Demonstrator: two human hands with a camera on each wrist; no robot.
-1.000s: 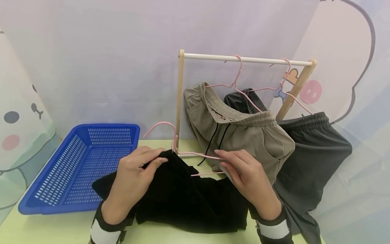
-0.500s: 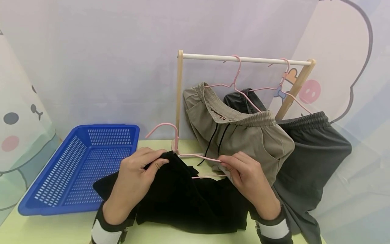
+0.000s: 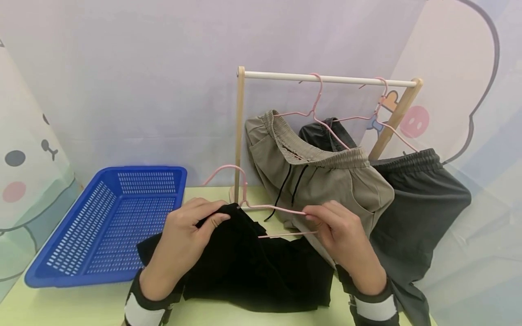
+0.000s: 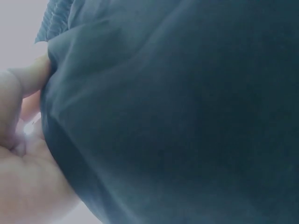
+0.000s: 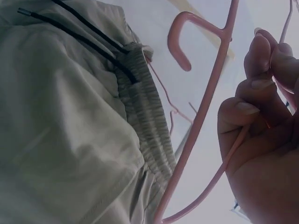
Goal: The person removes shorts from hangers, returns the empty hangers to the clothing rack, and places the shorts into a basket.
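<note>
A pair of black pants (image 3: 261,276) lies bunched on the table, leg length hidden. My left hand (image 3: 179,244) pinches its upper edge between thumb and fingers. In the left wrist view, the dark cloth (image 4: 163,121) fills most of the picture, with a gathered waistband (image 4: 53,21) in the corner. A pink clothes hanger (image 3: 275,208) stands partly inside the pants, its hook upward and its left end hidden by the cloth. My right hand (image 3: 340,233) pinches its right end. The right wrist view shows curled fingers (image 5: 240,109) around the hanger's thin bar (image 5: 205,193).
Behind stands a clothes rack with a white rail (image 3: 277,75) and wooden posts (image 3: 239,127). Beige pants (image 3: 322,185) and dark grey pants (image 3: 420,213) hang from it on pink hangers. A blue plastic basket (image 3: 103,280) sits at left on the pale green table (image 3: 81,308).
My right fingers, parted at the hanger's end one second ago, have closed on it. The hanger and both hands have then shifted slightly right, drawing the black cloth along at the left.
</note>
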